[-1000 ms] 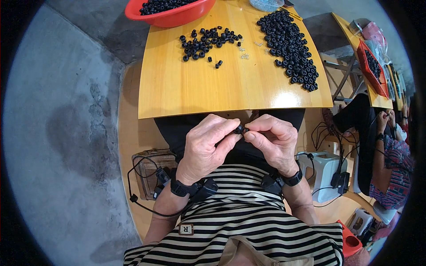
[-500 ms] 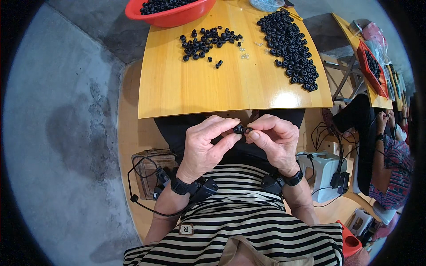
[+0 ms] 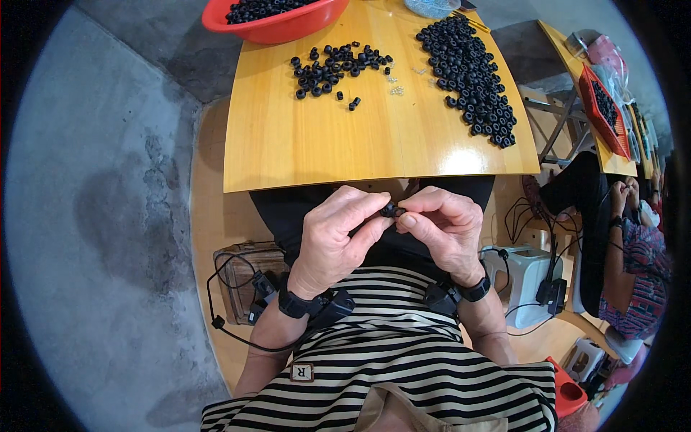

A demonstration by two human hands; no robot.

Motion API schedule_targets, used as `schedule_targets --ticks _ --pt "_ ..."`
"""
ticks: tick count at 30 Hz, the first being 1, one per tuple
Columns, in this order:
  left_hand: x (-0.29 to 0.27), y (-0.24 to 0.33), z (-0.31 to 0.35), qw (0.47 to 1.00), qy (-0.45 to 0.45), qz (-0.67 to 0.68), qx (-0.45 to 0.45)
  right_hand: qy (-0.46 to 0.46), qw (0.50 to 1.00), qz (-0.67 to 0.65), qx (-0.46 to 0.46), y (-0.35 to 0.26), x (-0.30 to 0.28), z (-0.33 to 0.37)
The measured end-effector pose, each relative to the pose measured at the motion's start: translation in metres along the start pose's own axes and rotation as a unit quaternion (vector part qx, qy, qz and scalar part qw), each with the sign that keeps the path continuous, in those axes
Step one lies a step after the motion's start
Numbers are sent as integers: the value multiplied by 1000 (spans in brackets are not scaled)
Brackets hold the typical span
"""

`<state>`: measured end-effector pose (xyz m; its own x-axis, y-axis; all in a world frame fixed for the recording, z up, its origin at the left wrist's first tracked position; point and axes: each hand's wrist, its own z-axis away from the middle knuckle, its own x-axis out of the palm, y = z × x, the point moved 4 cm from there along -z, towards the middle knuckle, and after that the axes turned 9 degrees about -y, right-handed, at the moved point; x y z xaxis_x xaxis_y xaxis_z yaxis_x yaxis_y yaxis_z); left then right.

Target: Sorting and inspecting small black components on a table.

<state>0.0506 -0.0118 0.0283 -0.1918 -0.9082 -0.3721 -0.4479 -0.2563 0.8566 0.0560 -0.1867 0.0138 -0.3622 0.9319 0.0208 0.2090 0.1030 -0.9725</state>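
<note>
Over my lap, just short of the table's near edge, both hands meet at the fingertips. My left hand (image 3: 338, 234) is closed in a pinch on a small round black part (image 3: 389, 209). Opposite it, my right hand (image 3: 446, 230) pinches a smaller dark piece (image 3: 401, 212) against that part; the fingertips hide most of it. On the table (image 3: 324, 144) lie a loose scatter of small black cylindrical parts (image 3: 335, 68) and, to the right, a dense spread of black ring-shaped parts (image 3: 468, 79). Tiny shiny bits (image 3: 396, 91) lie between the two groups.
A red basin (image 3: 288, 29) of black parts stands at the far left of the table, a clear tub (image 3: 432, 7) at the back. Cables and a white stool (image 3: 529, 281) are to my right. Another person's hands (image 3: 625, 193) work near a red tray (image 3: 603, 108).
My two hands have drawn slightly closer, so the gap between the black part and the smaller dark piece has narrowed. The parts on the table look unmoved.
</note>
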Motion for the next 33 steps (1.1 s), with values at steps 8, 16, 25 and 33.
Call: schedule_targets --ticks 8,16,25,33 --pt "1 3 -1 998 4 -29 50 -12 1000 0 6 -2 1 1" --pt "-1 7 -3 994 -20 -91 65 -30 998 26 43 -1 0 -2" --pt "2 -7 3 999 -23 -21 15 -92 959 -219 154 30 -4 -12" --pt "4 -12 7 1000 -4 20 12 -145 935 -284 154 40 4 -13"
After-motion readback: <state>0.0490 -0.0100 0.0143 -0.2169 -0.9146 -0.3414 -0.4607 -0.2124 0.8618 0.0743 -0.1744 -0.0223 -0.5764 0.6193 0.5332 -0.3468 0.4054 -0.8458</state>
